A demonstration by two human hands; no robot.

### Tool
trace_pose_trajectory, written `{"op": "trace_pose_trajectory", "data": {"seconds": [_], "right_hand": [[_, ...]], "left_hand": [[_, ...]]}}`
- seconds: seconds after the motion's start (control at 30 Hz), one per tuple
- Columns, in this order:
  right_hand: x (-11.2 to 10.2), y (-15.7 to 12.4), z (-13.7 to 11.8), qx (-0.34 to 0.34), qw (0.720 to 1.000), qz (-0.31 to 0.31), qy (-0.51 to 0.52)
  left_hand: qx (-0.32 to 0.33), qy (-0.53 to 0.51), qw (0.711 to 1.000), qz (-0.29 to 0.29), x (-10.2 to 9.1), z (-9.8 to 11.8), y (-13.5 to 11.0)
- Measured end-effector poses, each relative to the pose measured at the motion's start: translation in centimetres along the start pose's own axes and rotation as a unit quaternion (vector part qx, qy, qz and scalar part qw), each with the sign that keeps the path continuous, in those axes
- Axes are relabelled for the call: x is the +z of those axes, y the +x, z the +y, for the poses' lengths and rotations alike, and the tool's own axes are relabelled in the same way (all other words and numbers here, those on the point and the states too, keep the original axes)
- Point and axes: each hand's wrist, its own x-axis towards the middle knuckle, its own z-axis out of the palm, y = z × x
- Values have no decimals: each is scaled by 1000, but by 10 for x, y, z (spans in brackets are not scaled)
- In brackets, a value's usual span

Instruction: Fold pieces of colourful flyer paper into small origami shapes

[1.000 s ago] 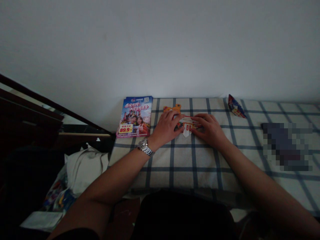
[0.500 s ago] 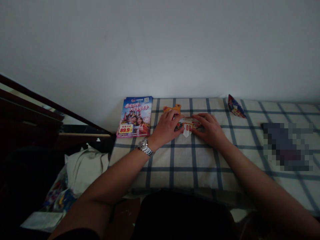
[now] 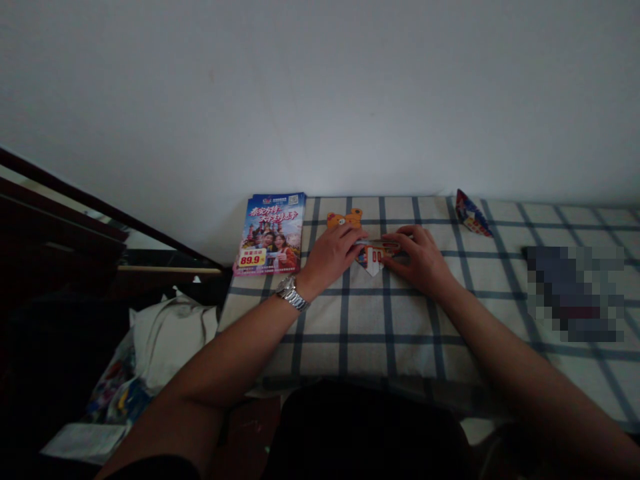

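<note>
A partly folded printed flyer (image 3: 374,259) lies on the checked cloth, its white point facing me. My left hand (image 3: 334,259), with a metal wristwatch, covers its left side; the fingers are bent together and pressed on the paper. At the right side, my right hand (image 3: 419,259) pinches the edge between thumb and fingers. Part of the flyer is hidden beneath both hands. Just beyond my left hand, an orange bear-shaped piece (image 3: 345,219) shows, its lower part covered.
A stack of colourful flyers (image 3: 270,233) lies to the left. Farther right stands a folded paper piece (image 3: 473,215), and a blurred-out dark object (image 3: 570,290) lies nearer. A pale wall (image 3: 370,100) rises behind the checked cloth (image 3: 370,320). Bags (image 3: 170,333) sit low at left.
My left fingers have drawn slightly lower and closer together, so more of the bear-shaped piece shows. The flyer's upper flap sits a bit lower and flatter. My right hand barely shifts.
</note>
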Motion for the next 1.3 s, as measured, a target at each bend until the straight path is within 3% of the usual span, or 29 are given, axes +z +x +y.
{"op": "trace_pose_trajectory", "data": {"seconds": [0.77, 1.0, 1.3], "right_hand": [[0, 0, 1, -13, 1000, -6, 15], [-3, 2, -2, -29, 1000, 0, 5], [-2, 5, -2, -56, 998, -19, 32]], "left_hand": [[28, 29, 999, 35, -6, 0, 0], [58, 76, 995, 6, -8, 0, -2], [75, 60, 995, -25, -5, 0, 0]]}}
